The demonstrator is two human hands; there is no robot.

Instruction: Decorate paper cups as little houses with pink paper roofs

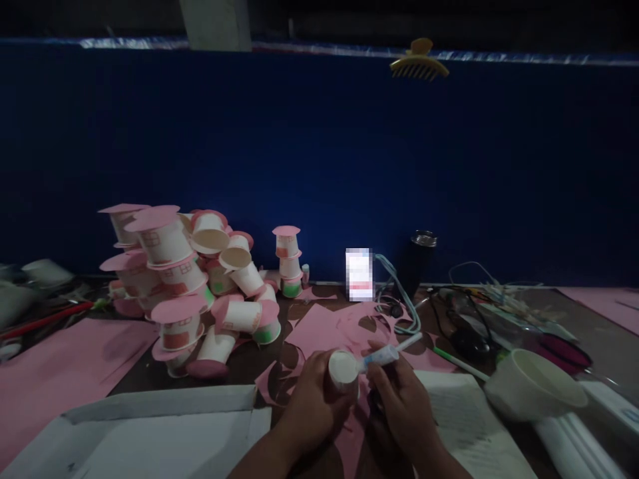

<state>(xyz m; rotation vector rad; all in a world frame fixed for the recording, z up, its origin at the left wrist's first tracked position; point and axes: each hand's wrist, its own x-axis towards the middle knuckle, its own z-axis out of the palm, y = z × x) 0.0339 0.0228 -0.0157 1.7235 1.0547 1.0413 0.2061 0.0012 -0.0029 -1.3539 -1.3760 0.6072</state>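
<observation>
In the middle foreground, my left hand (314,399) is wrapped round a small white paper cup (343,368), its round white end facing up toward me. My right hand (402,406) grips a slim white-and-blue tube (382,357) between thumb and fingers. The tube's left end is at the edge of the cup; whether it touches is hard to tell. A thin white stick (410,342) shows beyond the tube's right end. Under both hands lie pink paper scraps (319,329) with round cut-outs.
Paper cups with pink paper discs (172,239) are heaped at the left, beside a small cup stack (288,263). A white box lid (164,432) lies front left. Toward the right are a lit phone (359,274), a dark bottle (420,266), cables and a cream bowl (534,386).
</observation>
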